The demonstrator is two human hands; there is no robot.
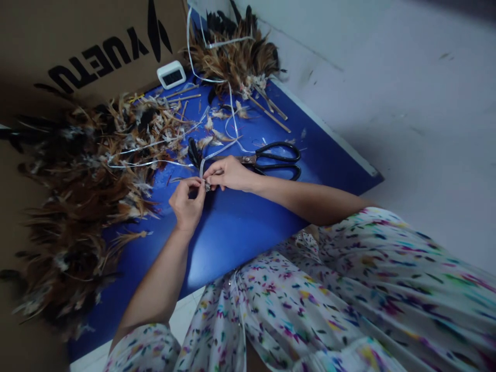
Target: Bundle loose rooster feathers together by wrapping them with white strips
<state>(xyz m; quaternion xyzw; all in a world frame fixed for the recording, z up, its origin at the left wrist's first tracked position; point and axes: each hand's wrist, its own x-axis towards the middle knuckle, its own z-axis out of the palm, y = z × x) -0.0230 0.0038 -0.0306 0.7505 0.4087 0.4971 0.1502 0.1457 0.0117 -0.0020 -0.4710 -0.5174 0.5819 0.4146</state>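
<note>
My left hand [188,202] pinches the pale ribbon [201,168] near the middle of the blue table [240,227]. Against it, my right hand [228,174] closes its fingers on the same ribbon and a small bundle whose pale ends [208,186] show beneath the fingertips. A dark feather tuft [194,153] sticks out just beyond the hands. Black-handled scissors [277,159] lie right behind my right hand, their blades partly hidden by it.
A large heap of brown feathers [85,170] covers the left side. Another feather bunch [236,54], thin sticks [271,111] and a small white digital device [171,75] lie at the back. A cardboard box [116,31] stands behind.
</note>
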